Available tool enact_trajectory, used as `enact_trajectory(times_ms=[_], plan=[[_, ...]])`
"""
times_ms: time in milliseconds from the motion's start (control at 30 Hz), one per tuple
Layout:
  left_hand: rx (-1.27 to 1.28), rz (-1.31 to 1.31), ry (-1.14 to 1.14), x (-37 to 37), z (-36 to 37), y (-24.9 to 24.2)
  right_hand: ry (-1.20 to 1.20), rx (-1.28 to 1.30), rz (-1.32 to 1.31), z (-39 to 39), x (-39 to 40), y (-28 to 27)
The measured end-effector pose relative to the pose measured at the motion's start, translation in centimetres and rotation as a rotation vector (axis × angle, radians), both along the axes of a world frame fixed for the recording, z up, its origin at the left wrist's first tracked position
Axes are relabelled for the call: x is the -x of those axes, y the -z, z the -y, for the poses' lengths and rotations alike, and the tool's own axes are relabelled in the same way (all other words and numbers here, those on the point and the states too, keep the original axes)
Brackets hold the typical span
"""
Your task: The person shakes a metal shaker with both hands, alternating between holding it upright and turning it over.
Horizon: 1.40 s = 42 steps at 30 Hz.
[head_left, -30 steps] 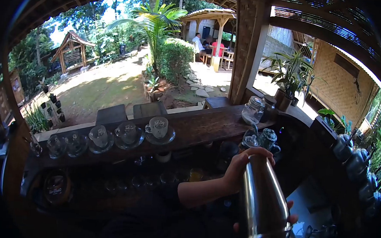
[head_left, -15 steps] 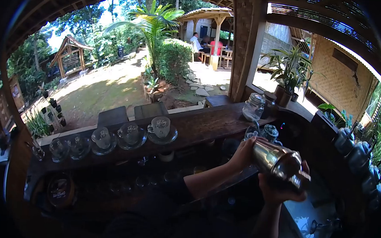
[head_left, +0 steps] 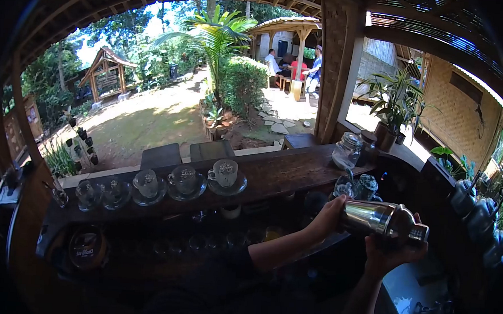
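Note:
A shiny metal cocktail shaker [head_left: 368, 216] lies nearly sideways in the air, its capped end pointing right. My left hand [head_left: 332, 213] is closed round its base end. Around the capped end, my right hand [head_left: 393, 254] grips from below, with some fingers hidden behind the metal. Just beyond the shaker stand a glass jar with a lid [head_left: 347, 152] on the counter and a patterned teapot-like vessel [head_left: 367, 187]. Part of a glass cup [head_left: 343, 187] shows beside my left hand.
Several glass cups on saucers, one a frosted cup [head_left: 225, 172], line the wooden counter [head_left: 279, 172]. Kettles [head_left: 481, 217] stand at the right, above a metal sink area [head_left: 407, 287]. A potted plant [head_left: 392, 102] is at the counter's far end. People [head_left: 293, 68] are in the pavilion outside.
The shaker has tilted from slanting downward to nearly level, with both hands still round it. The view has shifted left, and another person now shows by the pavilion.

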<state>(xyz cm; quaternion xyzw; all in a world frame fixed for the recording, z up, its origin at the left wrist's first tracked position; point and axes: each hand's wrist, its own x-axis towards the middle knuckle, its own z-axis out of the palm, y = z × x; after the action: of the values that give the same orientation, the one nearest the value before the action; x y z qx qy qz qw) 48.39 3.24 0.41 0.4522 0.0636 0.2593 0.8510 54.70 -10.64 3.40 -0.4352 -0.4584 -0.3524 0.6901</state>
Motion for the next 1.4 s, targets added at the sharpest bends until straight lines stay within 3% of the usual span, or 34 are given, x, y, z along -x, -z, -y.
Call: enact_trajectory(times_ms=[33, 100, 133, 233, 267, 333, 367, 400, 500, 533, 600, 667, 767, 833, 900, 1000, 1067, 1133, 1167, 1200, 1267, 1300, 1367, 1400], plan=[[-0.078, 0.096, 0.021, 1.1, 1.0, -1.4, 0.114, -0.018, 0.132, 0.9, 0.3, -0.6], [-0.182, 0.262, 0.062, 2.8, 3.0, -3.9, -0.047, -0.041, 0.243, 1.6, 1.7, -1.1], [-0.502, 0.335, -0.028, 4.2, 3.6, -5.6, -0.016, -0.015, 0.26, 1.6, 1.6, -0.9], [-0.529, 0.47, 0.047, 4.6, 4.1, -6.4, 0.08, 0.047, 0.323, 1.8, 1.3, 0.0], [-0.481, 0.377, -0.006, 3.8, 3.3, -6.0, 0.115, 0.064, 0.344, 1.8, 1.2, 0.3], [-0.074, 0.195, 0.08, 2.0, 1.3, -3.0, 0.198, 0.088, 0.398, 1.8, 0.8, 0.6], [0.081, 0.105, 0.034, 2.0, 1.4, -2.2, 0.12, 0.064, 0.246, 1.2, 0.5, 0.0], [0.074, 0.111, 0.036, 2.4, 1.9, -2.1, 0.042, 0.035, 0.094, 0.6, 0.2, -0.6], [-0.195, 0.17, 0.079, 3.9, 3.3, -3.3, -0.15, -0.039, 0.138, 4.2, 1.3, -0.3], [-0.45, 0.24, 0.012, 5.4, 4.1, -5.2, -0.261, -0.034, 0.113, 5.6, 2.1, 0.4], [-0.628, 0.491, 0.112, 6.3, 4.6, -6.3, -0.184, 0.018, 0.227, 5.1, 1.9, -0.2], [-0.585, 0.492, 0.088, 5.5, 4.2, -6.0, -0.022, 0.099, 0.453, 3.9, 2.0, -1.3], [0.051, 0.168, 0.074, 2.3, 0.5, -1.6, 0.133, 0.165, 0.682, 1.7, 2.2, -1.4], [0.095, 0.125, 0.105, 3.0, 0.8, -0.1, -0.064, 0.027, -0.039, -1.6, 1.7, -0.4], [0.025, 0.124, 0.004, 5.0, 2.1, -2.5, -0.111, -0.013, 0.123, 0.2, 2.5, -1.1], [-0.374, 0.29, -0.053, 7.9, 3.8, -6.1, -0.247, 0.011, 0.281, 0.4, 3.4, -0.7], [-0.39, 0.395, -0.016, 7.7, 3.2, -5.7, -0.399, 0.063, 0.372, -0.2, 3.7, -0.6], [-0.134, 0.261, -0.098, 7.8, 1.3, -4.7, -0.549, 0.109, 0.467, -0.7, 4.1, -0.5], [0.076, 0.23, -0.047, 8.4, 0.7, -3.9, -0.852, 0.215, 0.089, -2.3, 3.1, 0.5], [0.075, 0.221, -0.034, 7.8, -1.6, -0.7, -1.134, 0.32, -0.302, -4.0, 2.3, 1.2], [0.216, 0.038, -0.129, 9.9, -1.2, 0.7, -0.641, 0.221, -0.146, -5.8, 4.2, -1.1], [0.196, 0.04, -0.147, 11.0, -0.5, -0.1, -0.576, 0.242, -0.019, -5.4, 4.2, -2.0], [0.233, 0.176, -0.336, 13.3, 2.2, -1.8, -0.745, 0.109, 0.379, -4.3, 7.2, -3.4], [0.16, 0.299, -0.288, 14.6, 2.2, -1.9, -0.723, -0.051, 0.576, -3.7, 10.0, -5.3]])
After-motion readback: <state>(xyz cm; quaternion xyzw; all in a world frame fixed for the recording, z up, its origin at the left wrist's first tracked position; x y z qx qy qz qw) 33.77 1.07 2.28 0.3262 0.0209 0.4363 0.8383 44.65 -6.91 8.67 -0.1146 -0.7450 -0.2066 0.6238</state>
